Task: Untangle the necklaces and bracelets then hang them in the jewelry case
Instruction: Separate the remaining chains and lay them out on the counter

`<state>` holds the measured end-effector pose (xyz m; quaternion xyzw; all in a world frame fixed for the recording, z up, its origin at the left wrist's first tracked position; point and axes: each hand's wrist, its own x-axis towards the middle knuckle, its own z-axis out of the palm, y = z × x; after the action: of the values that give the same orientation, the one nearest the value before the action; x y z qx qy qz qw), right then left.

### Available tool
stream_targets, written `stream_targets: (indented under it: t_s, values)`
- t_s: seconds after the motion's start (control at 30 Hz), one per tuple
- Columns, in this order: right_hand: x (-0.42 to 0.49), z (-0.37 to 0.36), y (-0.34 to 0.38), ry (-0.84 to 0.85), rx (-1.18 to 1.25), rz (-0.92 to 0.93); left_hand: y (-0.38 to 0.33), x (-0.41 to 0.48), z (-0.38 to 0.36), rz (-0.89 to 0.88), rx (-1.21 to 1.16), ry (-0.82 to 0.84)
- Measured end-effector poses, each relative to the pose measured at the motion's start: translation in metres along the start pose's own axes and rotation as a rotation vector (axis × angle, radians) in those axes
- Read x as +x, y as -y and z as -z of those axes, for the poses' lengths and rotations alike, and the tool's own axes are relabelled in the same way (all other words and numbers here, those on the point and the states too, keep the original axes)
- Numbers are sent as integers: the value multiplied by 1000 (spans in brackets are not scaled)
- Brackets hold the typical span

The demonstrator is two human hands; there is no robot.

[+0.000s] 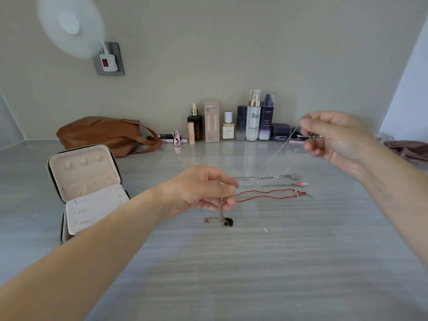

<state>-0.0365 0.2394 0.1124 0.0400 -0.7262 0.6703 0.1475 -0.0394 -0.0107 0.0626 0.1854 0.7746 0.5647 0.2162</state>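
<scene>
My left hand (203,188) pinches a rose-gold chain (221,210) whose black pendant (228,221) rests on the grey table. My right hand (333,135) is raised at the right, fingers closed on a thin silver chain (276,152) that slants down toward the table. Between the hands lie a silver necklace with a round tag (266,177), a silver chain with a pink charm (302,183) and a red cord bracelet (266,193), laid out in parallel lines. The jewelry case (85,181) stands open at the left, its beige lid upright and its hooks bare.
A brown leather bag (102,133) lies behind the case. A row of cosmetic bottles and boxes (231,122) lines the back wall. A pinkish cloth (407,149) sits at the far right. A white fan (69,24) and a wall socket (108,59) hang upper left.
</scene>
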Motion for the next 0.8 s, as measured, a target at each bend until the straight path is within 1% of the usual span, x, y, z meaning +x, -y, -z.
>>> stream_targets:
  t_s: [0.1,0.17,0.3,0.43,0.63,0.8]
  values:
    - [-8,3,-15,-34,69,8,9,-7,-3,13,-14,-16]
    - [-14,4,-26,-24,92,-4,16,-10,-4,9,-1,-38]
    - [-21,5,-35,25,-18,-65,21,-16,0,-13,99,-91]
    - [-23,8,-32,-9,-32,-89,20,-20,1,1,93,-132]
    - [-26,10,-29,-28,-3,-78,21,-19,-4,32,97,-155]
    - [-28,5,-27,-39,105,-28,24,-19,-7,20,107,-213]
